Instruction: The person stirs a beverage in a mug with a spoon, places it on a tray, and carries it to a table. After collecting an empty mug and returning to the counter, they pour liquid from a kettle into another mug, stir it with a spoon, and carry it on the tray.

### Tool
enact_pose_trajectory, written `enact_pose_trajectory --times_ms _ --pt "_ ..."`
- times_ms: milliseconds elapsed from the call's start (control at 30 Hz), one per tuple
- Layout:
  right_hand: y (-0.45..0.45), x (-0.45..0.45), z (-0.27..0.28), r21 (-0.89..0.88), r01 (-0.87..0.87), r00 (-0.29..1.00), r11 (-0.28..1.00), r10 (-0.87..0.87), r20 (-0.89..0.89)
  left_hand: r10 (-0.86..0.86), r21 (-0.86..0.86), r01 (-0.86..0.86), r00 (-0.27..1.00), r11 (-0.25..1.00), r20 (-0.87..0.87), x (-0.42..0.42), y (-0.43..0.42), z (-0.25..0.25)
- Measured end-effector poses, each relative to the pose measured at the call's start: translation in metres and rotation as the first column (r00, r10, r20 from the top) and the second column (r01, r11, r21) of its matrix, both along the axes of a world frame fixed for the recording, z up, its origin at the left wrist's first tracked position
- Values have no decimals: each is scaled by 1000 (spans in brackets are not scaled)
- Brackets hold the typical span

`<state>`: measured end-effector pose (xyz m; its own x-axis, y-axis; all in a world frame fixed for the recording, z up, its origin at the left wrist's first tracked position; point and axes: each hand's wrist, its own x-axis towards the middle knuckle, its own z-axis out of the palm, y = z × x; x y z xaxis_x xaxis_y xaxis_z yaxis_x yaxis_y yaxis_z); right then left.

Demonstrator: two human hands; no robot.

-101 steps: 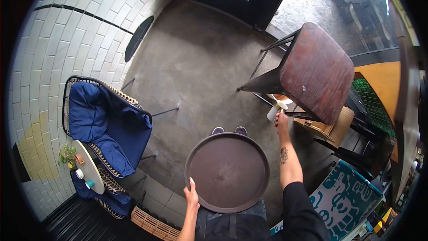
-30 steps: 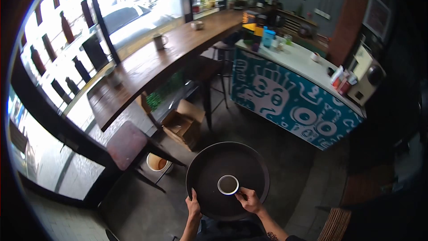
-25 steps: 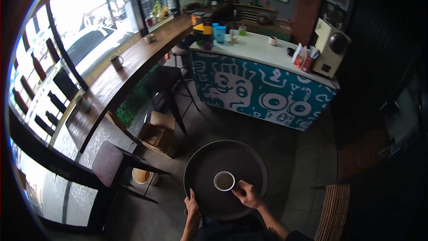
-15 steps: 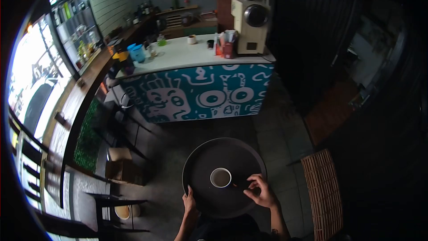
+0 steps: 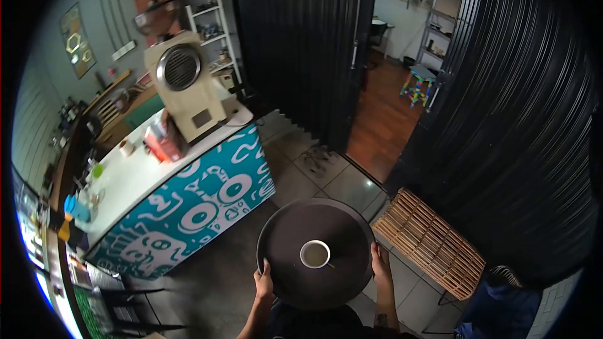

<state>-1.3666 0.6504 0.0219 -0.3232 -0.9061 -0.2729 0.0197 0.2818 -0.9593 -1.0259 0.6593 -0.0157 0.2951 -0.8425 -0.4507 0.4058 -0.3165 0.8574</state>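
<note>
A round dark brown tray (image 5: 282, 232) is held level in front of my body. My left hand (image 5: 264, 280) grips its left rim, with the thumb on top and the other fingers hidden beneath. On the right rim, my right hand (image 5: 380, 263) grips in the same way. Near the middle of the tray stands a white-rimmed cup (image 5: 315, 254), its handle toward the lower right and murky liquid inside. Neither hand touches the cup.
A white counter (image 5: 135, 172) with a teal patterned front stands at the left, bearing a beige machine (image 5: 182, 88). A woven rattan table (image 5: 430, 245) is at the right, beside black corrugated shutters (image 5: 515, 119). Between shutters is an opening onto a wooden floor (image 5: 384, 116).
The view has swung right, from window and stool toward counter and shutters. The cup came onto the tray in my right hand, which let go of it and took the right rim.
</note>
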Motion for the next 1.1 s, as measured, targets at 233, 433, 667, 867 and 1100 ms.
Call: enact_pose_trajectory --times_ms 233,433,667,867,1100 --pt "-127 1 28 -242 245 960 939 -270 -76 -162 7 162 983 987 83 -22 -184 43" --pt "-233 -31 -11 -65 294 946 954 -300 -122 -154 -39 170 952 985 264 -56 -314 66" --pt "-421 -77 -1 -269 240 925 933 -303 -227 -43 177 -1 969 984 244 -107 -464 67" --pt "-583 -115 56 -151 -40 963 988 -2 -271 226 -58 -219 946 974 231 -132 -558 26" --pt "-728 -99 42 -269 -152 968 951 89 -235 331 138 -378 903 916 275 -138 -651 82"
